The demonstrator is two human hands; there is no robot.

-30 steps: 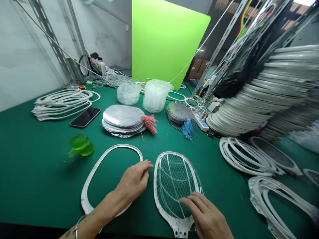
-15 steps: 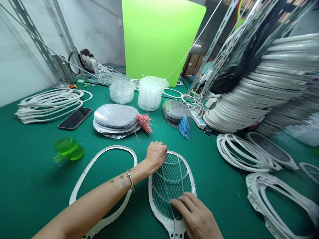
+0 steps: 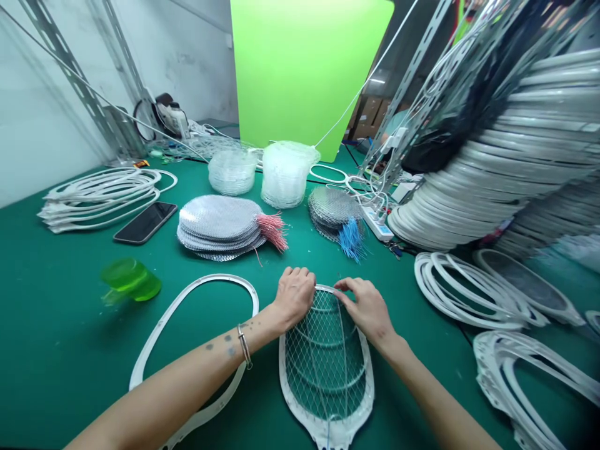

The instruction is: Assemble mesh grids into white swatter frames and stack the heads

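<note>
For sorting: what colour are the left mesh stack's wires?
Pink wires, shown best in the head view.

Small assembly workshop, going by the fittings: long workbench under a green mat (image 3: 60, 312), slotted steel angle racking (image 3: 75, 81) along bare walls, tall stacks of white racket-shaped plastic frames (image 3: 469, 187), piled wire mesh panels (image 3: 218, 219) with bundled coloured leads (image 3: 272, 230), bench-top power strip (image 3: 377, 224), cardboard cartons (image 3: 368, 119) beyond.

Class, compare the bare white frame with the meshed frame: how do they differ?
The bare frame is an empty ring; the meshed frame is filled with wire mesh. The bare frame lies under the left forearm; the meshed frame sits between the left hand and right hand. Both are white ovals lying flat on the green mat.
</note>
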